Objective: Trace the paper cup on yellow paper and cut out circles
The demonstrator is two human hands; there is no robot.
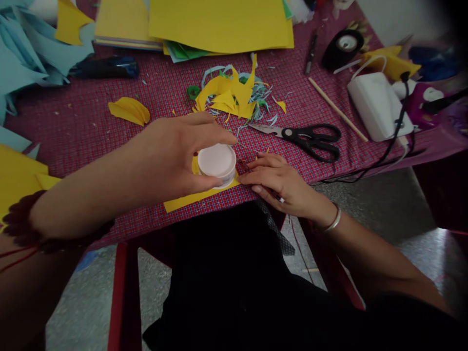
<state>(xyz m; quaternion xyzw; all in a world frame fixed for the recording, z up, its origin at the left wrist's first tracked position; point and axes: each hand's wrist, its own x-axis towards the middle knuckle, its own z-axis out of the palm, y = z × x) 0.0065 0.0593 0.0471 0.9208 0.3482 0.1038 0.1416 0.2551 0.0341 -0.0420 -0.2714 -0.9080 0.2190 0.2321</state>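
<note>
My left hand is closed around a small round white tub, thumb on the near side and fingers on the far side. The tub stands on a strip of yellow paper at the table's front edge. Close to its right side, my right hand grips a thin dark pen, whose pale end shows below the fingers. Those fingertips rest at the paper's right end. Just beyond my right hand lie black-handled scissors, blades pointing left.
Yellow and blue paper scraps are heaped behind the tub. Yellow petal-shaped pieces lie left, near a dark blue cylindrical object. Yellow sheets are stacked at the back. A wooden stick and a white corded box are right.
</note>
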